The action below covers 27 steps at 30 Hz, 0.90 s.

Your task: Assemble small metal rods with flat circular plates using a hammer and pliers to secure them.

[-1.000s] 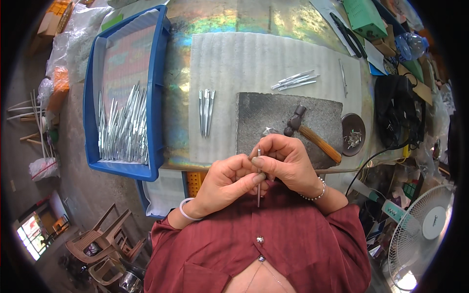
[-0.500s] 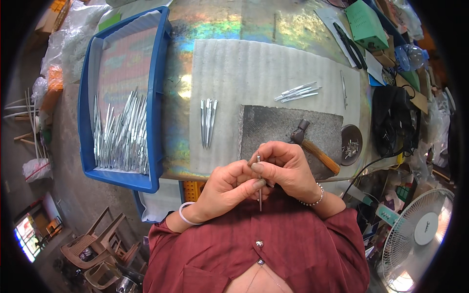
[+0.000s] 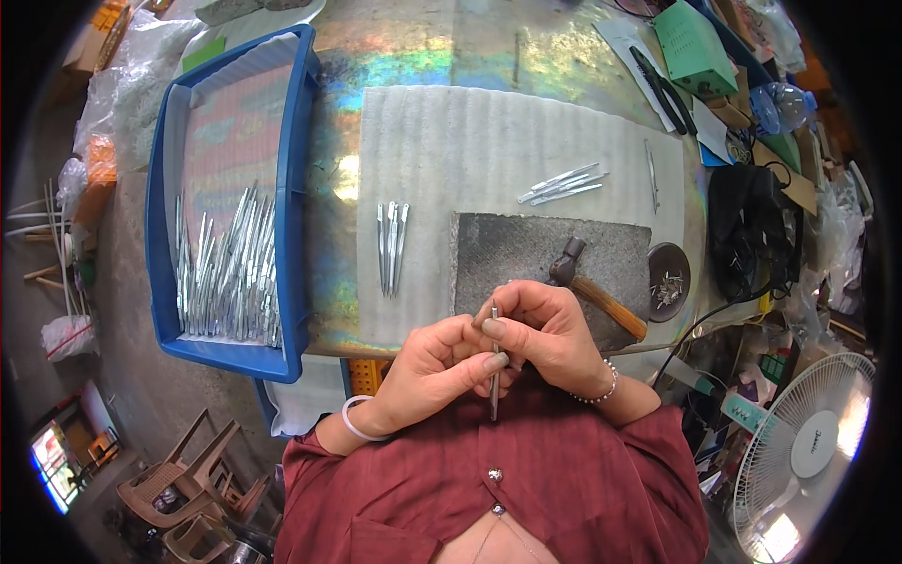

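Observation:
Close in front of my chest, my left hand point(image 3: 443, 365) and my right hand point(image 3: 547, 331) are both closed on one slim silver metal piece point(image 3: 494, 402). It stands roughly lengthwise to me, its upper end between the right thumb and forefinger, its lower part under the left thumb. Its exact kind is hard to make out; it resembles a tweezer. Beyond the hands lies a dark stone slab point(image 3: 507, 249) with a wooden-handled hammer point(image 3: 609, 308) on it. Similar metal pieces lie on the white foam sheet point(image 3: 451, 141): three at the left point(image 3: 392, 249), several at the right point(image 3: 562, 185).
A blue tray point(image 3: 298, 188) on the left holds many slim metal pieces point(image 3: 230, 277). Right of the slab sits a small dark bowl point(image 3: 684, 258) of tiny metal bits. Black-handled pliers point(image 3: 669, 94), a green box point(image 3: 695, 52) and a fan point(image 3: 813, 446) are further right.
Both hands keep their grip on the metal piece, which shows a little lower beneath the left fingers. The whole view has shifted slightly; the tray, hammer and loose pieces lie as before.

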Each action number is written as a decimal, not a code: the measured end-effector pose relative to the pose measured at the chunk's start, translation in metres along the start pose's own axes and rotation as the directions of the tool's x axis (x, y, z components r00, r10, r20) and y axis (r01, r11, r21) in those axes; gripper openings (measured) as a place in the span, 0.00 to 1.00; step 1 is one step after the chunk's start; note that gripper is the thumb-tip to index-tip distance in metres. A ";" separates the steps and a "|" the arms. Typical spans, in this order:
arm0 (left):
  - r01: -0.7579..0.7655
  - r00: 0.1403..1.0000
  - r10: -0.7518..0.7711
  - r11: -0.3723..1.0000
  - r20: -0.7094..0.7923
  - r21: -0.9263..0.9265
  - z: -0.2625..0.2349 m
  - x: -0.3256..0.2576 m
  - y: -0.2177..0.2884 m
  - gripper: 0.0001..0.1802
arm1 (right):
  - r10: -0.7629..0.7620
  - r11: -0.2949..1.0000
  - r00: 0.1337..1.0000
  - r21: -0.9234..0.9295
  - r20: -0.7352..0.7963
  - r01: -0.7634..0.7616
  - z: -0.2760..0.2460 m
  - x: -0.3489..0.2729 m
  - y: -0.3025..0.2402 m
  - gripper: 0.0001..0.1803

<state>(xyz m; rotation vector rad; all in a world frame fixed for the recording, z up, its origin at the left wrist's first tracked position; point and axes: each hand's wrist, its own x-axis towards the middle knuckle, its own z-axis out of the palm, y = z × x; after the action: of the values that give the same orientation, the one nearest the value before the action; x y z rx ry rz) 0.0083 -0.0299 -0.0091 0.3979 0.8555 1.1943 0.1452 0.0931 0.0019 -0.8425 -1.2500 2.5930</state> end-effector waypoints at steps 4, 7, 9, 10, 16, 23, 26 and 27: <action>-0.012 0.998 0.011 1.000 -0.057 -0.011 0.006 0.000 -0.001 0.04 | -0.113 0.993 0.993 -0.019 0.025 0.113 -0.001 -0.003 0.003 0.06; -0.050 0.993 0.064 0.990 -0.101 0.133 0.007 0.001 -0.004 0.07 | -0.145 0.988 0.988 -0.043 0.061 0.148 -0.006 -0.005 0.003 0.08; -0.059 0.989 0.088 0.972 -0.118 0.227 0.007 0.002 -0.006 0.09 | -0.149 0.987 0.986 -0.050 0.078 0.153 -0.010 -0.005 0.004 0.08; -0.072 0.985 0.112 0.959 -0.131 0.274 0.007 0.002 -0.006 0.10 | -0.150 0.987 0.985 -0.040 0.081 0.153 -0.010 -0.006 0.004 0.09; -0.074 0.979 0.130 0.943 -0.154 0.326 0.017 0.007 0.000 0.13 | -0.141 0.990 0.988 -0.022 0.061 0.142 -0.015 -0.009 0.006 0.09; -0.030 0.988 0.072 0.957 -0.135 0.289 0.017 0.007 -0.002 0.08 | -0.109 0.994 0.994 -0.022 0.029 0.109 -0.017 -0.012 0.004 0.08; -0.024 0.991 0.051 0.978 -0.127 0.205 0.022 0.009 0.001 0.06 | -0.101 0.995 0.994 -0.012 0.028 0.102 -0.017 -0.012 0.005 0.08; -0.023 0.991 0.050 0.979 -0.126 0.205 0.021 0.009 0.001 0.06 | -0.101 0.995 0.995 -0.011 0.026 0.102 -0.017 -0.012 0.005 0.08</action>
<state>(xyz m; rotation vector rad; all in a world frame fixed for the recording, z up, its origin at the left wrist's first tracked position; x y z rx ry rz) 0.0245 -0.0180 0.0016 0.5068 1.0929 1.1804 0.1647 0.0971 -0.0052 -0.7306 -1.2824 2.5261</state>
